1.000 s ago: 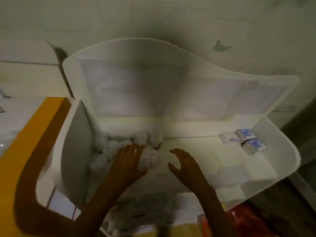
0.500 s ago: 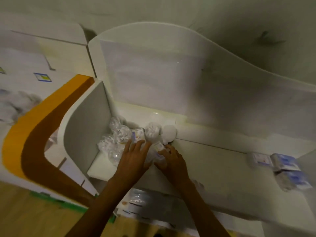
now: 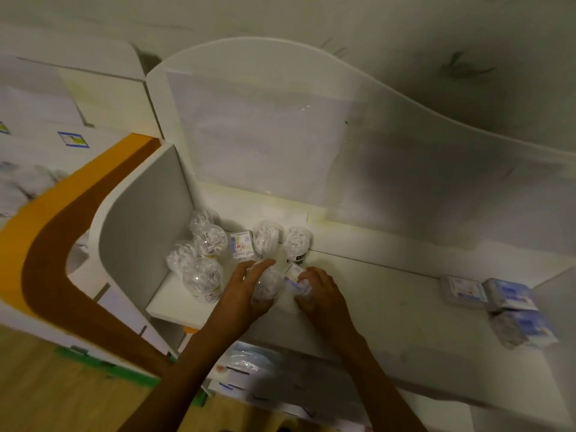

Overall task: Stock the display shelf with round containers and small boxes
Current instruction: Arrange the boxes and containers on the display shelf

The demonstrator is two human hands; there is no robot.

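Apparently mid-placement: left hand point(image 3: 246, 289) w/ fingers curled round a clear round container point(image 3: 268, 286), right hand point(image 3: 321, 296) pinching a small box point(image 3: 294, 277), both low on the display shelf point(image 3: 389, 310) at 6 o'clock of the rear row of containers point(image 3: 282, 241), prob. to extend that cluster. More containers point(image 3: 202, 263) crowd the side panel at 9 o'clock; blue boxes point(image 3: 511, 304) sit well apart at 3 o'clock. Labels too blurred to read; the held container's base is hidden by the palm.
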